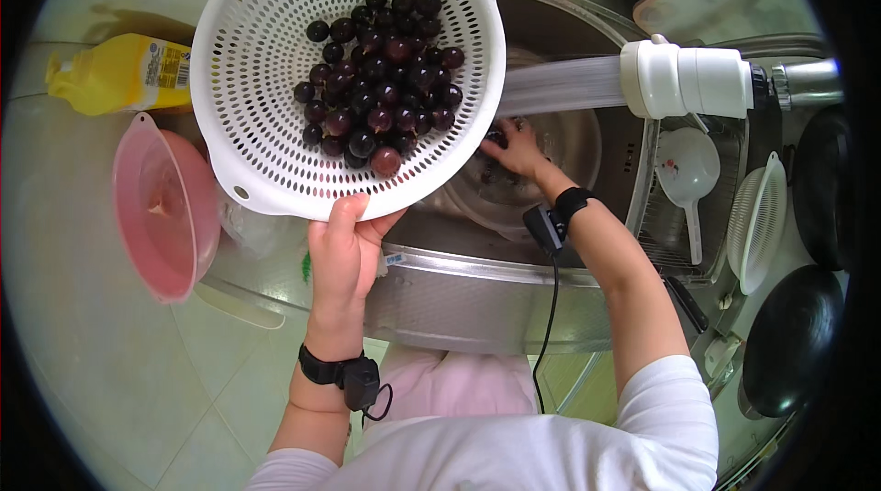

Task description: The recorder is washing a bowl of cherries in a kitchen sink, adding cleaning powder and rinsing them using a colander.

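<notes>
My left hand (344, 250) grips the near rim of a white plastic colander (268, 147), thumb on top. It is raised over the left part of the steel sink (550, 30), and a heap of dark purple grapes (385, 85) lies inside. Down in the sink, my right hand (519, 150) reaches into a round basin (585, 147) with a few more dark grapes (495, 178). Its fingers are spread around some grapes; whether they grip any is hard to see. Water (561, 85) streams from a white faucet head (688, 78), passing behind the colander's edge.
A pink plastic basin (165, 209) and a yellow pump bottle (124, 74) stand at left. On the right are a wire rack (716, 243) with a white ladle (688, 160), a small white strainer (754, 222), a black-handled knife (688, 305) and dark pans (791, 339).
</notes>
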Demonstrator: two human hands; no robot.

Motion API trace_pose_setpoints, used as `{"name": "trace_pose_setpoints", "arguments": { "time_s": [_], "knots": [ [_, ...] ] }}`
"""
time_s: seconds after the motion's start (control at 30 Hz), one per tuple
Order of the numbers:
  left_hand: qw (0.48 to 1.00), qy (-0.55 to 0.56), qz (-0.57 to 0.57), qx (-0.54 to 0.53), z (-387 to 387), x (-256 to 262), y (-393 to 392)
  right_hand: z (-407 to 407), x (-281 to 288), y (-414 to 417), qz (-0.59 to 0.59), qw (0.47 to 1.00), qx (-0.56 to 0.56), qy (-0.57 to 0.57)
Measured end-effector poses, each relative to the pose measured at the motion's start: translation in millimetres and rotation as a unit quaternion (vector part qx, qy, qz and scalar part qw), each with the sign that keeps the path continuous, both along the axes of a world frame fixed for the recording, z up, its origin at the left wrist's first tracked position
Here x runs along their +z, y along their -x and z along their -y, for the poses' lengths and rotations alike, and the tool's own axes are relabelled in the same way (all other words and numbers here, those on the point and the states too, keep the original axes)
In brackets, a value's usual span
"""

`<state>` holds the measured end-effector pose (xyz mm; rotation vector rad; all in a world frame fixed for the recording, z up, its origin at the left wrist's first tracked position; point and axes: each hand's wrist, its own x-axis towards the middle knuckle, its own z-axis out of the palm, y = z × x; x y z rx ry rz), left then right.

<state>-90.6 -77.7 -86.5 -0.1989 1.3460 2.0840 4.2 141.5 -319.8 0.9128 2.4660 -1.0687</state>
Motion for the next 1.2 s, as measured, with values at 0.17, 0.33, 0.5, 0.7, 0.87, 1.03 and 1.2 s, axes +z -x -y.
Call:
{"name": "trace_pose_setpoints", "arguments": {
  "time_s": [0.17,0.33,0.5,0.7,0.87,1.03,1.2],
  "knots": [
    [1.000,0.004,0.021,0.004,3.4,-1.2,-1.7,27.3,5.6,-16.7,0.074,0.984,0.160,0.027],
    [1.000,-0.001,0.027,0.011,7.8,-5.2,-1.4,28.9,33.7,-16.3,0.172,0.942,0.081,0.276],
    [1.000,0.004,0.025,0.002,5.8,-6.0,-2.9,12.3,49.8,-21.3,0.152,0.926,-0.035,0.343],
    [0.999,0.029,0.019,-0.001,10.9,-10.4,-3.2,-1.3,148.3,-11.4,-0.013,0.896,-0.186,0.403],
    [0.999,0.014,0.032,-0.014,6.8,-18.8,-5.6,23.1,235.6,26.3,-0.310,0.930,0.069,0.186],
    [0.998,0.001,0.051,-0.020,2.8,-21.8,-10.4,41.4,266.0,44.2,-0.361,0.914,0.132,0.128],
    [0.999,0.020,0.041,-0.010,9.3,-20.7,-8.6,-20.8,205.3,11.0,-0.193,0.950,-0.076,0.236]
  ]
}}
